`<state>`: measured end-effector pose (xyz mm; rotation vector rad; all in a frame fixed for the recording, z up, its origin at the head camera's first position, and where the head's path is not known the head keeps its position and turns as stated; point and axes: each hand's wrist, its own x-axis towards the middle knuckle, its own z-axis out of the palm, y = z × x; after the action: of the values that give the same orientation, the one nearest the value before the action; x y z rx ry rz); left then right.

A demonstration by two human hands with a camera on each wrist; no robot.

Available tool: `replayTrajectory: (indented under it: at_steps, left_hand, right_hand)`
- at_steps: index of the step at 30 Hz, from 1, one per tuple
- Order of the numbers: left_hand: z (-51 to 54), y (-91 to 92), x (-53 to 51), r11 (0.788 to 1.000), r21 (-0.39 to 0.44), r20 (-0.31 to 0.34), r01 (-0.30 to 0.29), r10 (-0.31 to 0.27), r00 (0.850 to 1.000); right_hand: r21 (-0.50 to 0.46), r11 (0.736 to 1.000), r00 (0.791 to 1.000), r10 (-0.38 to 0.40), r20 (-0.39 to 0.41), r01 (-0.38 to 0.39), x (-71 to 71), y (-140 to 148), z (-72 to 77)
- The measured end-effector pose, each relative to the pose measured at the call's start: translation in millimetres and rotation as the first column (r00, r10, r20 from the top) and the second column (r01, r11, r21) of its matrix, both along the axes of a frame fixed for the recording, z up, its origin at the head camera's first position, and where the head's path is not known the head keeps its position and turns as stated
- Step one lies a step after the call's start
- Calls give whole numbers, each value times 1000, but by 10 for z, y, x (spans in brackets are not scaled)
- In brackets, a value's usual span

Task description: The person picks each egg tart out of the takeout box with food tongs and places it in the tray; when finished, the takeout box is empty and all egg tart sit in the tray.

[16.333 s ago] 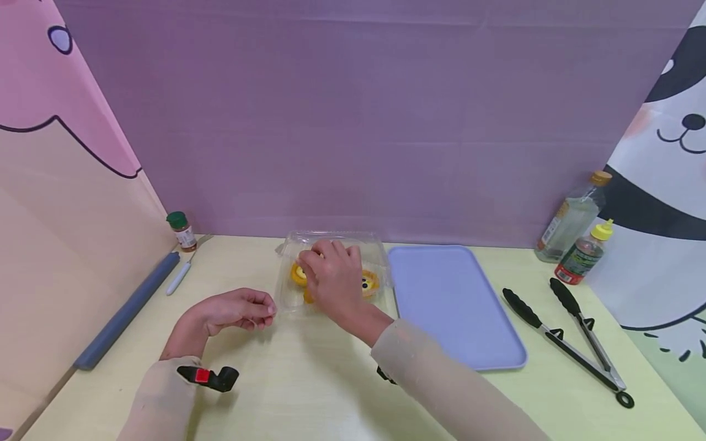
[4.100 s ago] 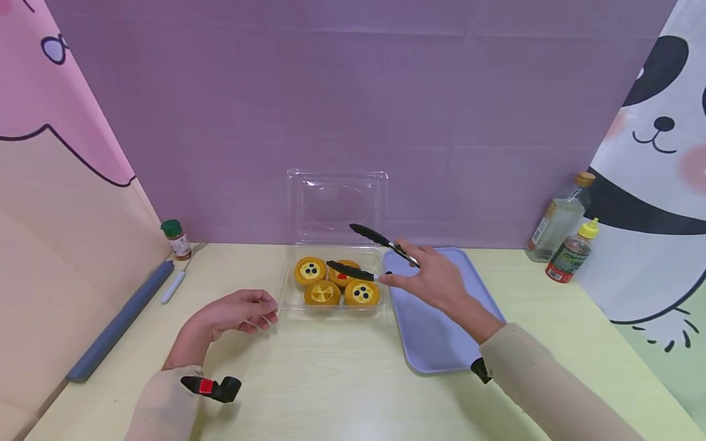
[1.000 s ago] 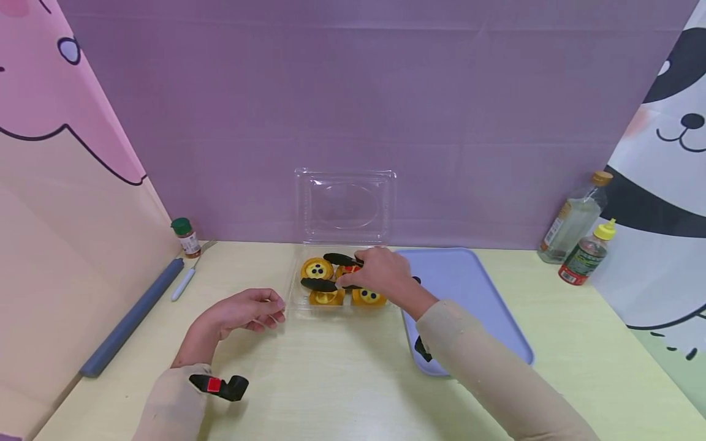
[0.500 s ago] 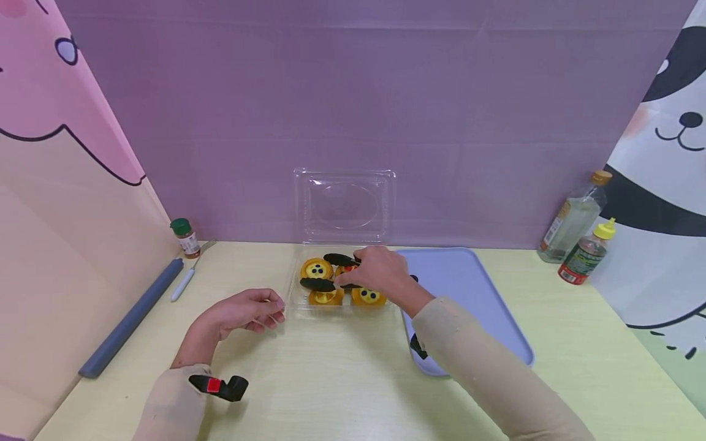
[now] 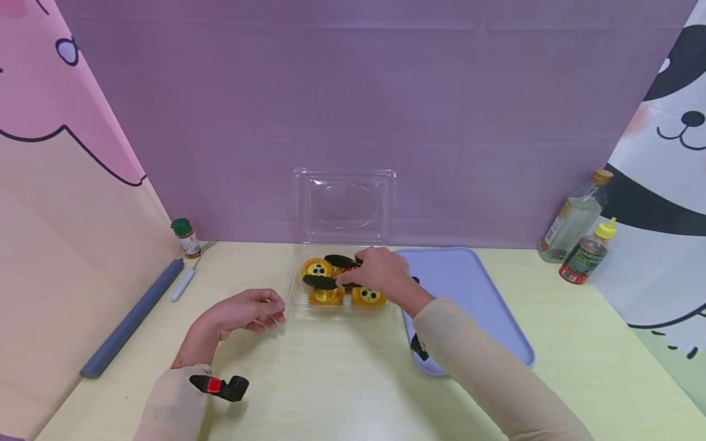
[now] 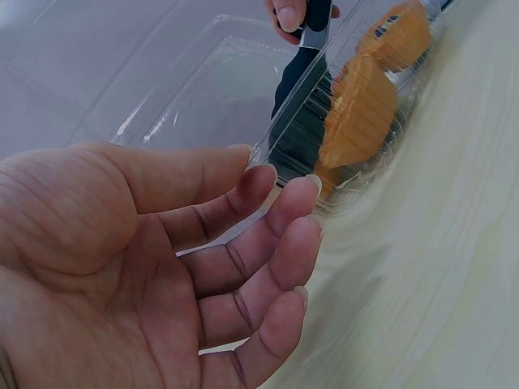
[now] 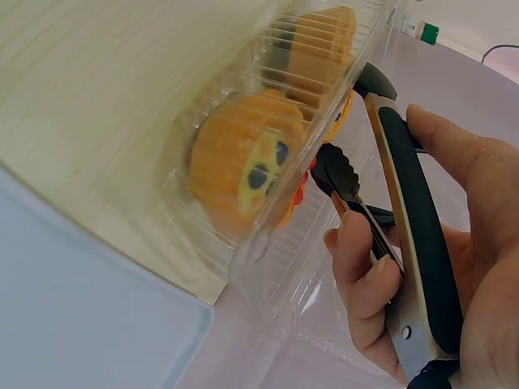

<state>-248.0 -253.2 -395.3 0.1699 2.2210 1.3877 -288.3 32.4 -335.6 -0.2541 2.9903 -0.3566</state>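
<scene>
My right hand [image 5: 380, 271] grips black-and-steel tongs [image 7: 418, 235] over a clear plastic box [image 5: 295, 294] of egg tarts. The black tips reach leftward, apart from each other, among the tarts. Blueberry-like dots top the back-left tart [image 5: 317, 267] and the front-right tart [image 5: 369, 297]. A tart with a yellow pattern [image 5: 326, 297] sits at front left, and one with red on top is mostly hidden behind the tongs and hand. At the box's left edge, my left hand [image 5: 242, 312] pinches the rim between thumb and index finger; the left wrist view shows its other fingers loosely bent.
The box's clear lid [image 5: 345, 205] stands up against the purple backdrop. A lavender tray [image 5: 469, 294] lies right of the box, partly under my right forearm. Two bottles stand far right. A green-capped jar [image 5: 185, 237], a fork [image 5: 184, 285] and a blue roll [image 5: 132, 318] are at left.
Since the oldest frame, the tongs have left the table for my right hand and the lid has come up. The tongs then moved left into the box; over the last second they barely shifted.
</scene>
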Motion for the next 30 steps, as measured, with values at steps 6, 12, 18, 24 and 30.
replayTrajectory:
  at_steps: [6,12,18,24,30]
  left_hand:
    - [-25,-21,-10,1000,7,-2,5,-5,1000]
    - [-40,-39,-11,1000,9,2,7,-7,1000]
    - [-39,-35,-12,1000,12,-4,9,-9,1000]
    - [-34,-30,-11,1000,21,-9,19,-19,1000]
    - [-35,-34,-22,1000,13,-9,17,-17,1000]
  right_hand:
    - [12,1000,1000,6,-11,-5,-13,-35,0]
    - [16,1000,1000,8,-5,-8,-9,-51,-14]
    - [-8,1000,1000,8,-8,-8,-13,-38,-26]
    - [-34,999,1000,22,-18,-22,-4,-14,-31]
    - [-57,998,999,30,-41,-33,18,13,-41]
